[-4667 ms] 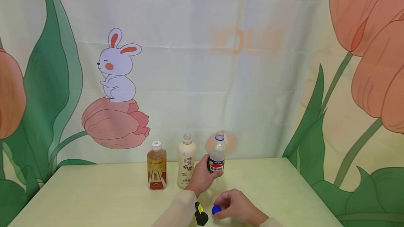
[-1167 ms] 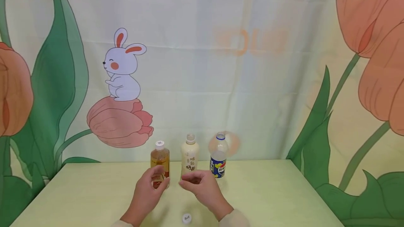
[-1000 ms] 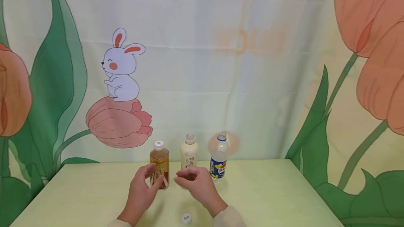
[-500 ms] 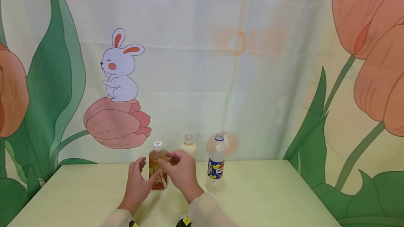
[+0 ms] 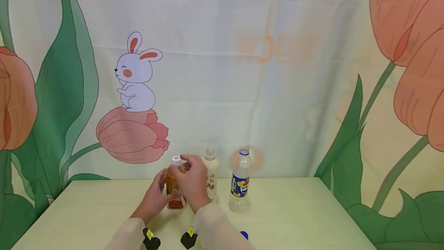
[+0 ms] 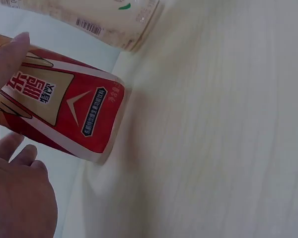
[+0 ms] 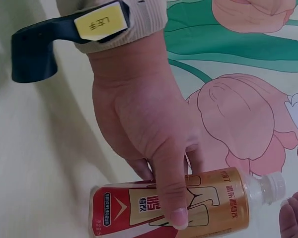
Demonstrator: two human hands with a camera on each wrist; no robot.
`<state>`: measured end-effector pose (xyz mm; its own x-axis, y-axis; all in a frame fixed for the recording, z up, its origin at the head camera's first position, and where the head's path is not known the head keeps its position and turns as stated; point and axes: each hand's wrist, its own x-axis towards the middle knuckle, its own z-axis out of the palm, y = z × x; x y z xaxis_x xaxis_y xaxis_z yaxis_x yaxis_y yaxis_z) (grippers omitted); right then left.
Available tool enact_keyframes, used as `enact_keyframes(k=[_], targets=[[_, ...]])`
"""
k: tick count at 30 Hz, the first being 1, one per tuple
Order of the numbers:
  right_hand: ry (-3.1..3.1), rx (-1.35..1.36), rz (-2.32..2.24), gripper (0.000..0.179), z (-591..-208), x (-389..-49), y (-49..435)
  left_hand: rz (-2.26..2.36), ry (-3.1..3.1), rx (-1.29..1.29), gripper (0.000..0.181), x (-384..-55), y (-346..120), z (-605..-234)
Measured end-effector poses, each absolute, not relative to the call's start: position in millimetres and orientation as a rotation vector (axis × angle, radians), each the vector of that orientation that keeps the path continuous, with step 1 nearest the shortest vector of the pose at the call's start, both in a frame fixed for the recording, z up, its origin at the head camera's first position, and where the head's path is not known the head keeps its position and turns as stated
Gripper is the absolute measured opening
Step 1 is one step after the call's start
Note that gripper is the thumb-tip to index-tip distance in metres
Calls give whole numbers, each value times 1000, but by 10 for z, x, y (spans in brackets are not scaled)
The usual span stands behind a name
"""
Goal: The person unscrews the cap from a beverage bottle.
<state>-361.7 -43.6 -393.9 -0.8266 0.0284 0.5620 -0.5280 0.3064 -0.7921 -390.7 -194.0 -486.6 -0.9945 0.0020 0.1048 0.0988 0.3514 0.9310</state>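
Note:
A drink bottle with a red and gold label (image 5: 176, 203) stands upright on the table, its white cap (image 5: 176, 158) on. My left hand (image 5: 152, 200) grips its body; the left wrist view has the thumb across the label (image 6: 72, 104) and fingers behind. In the head view my right hand (image 5: 194, 180) is raised beside the bottle's neck, fingers bent near the cap. Its fingertips (image 7: 293, 215) show at the edge of the right wrist view, with a small gap to the cap (image 7: 274, 187).
An uncapped cream-coloured milk tea bottle (image 5: 210, 180) stands just to the right, partly behind my right hand. Further right is an uncapped clear bottle with a blue label (image 5: 240, 184). A blue cap (image 5: 244, 235) lies near the front, partly hidden by my right sleeve.
Earlier my left hand held the blue-label bottle and my right hand the blue cap. Both hands moved left to the red and gold bottle; the left now grips it, the right rose toward its cap.

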Motion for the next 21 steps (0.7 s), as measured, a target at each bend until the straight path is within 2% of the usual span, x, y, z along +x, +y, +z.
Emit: enact_keyframes(k=[5,14,21], targets=[[-2145,353,1554,39,-3898,-3672,-553,-1723,-2549,-76,113,-3943,-1967,-4875],[-2172,239,1689,44,-3954,-3763,-699,-1690,-2574,-119,87,-3943,-2032,-4898],[-2155,252,1766,41,-4003,-3791,-740,-1670,-2591,-99,84,-3903,-2067,-4902]])
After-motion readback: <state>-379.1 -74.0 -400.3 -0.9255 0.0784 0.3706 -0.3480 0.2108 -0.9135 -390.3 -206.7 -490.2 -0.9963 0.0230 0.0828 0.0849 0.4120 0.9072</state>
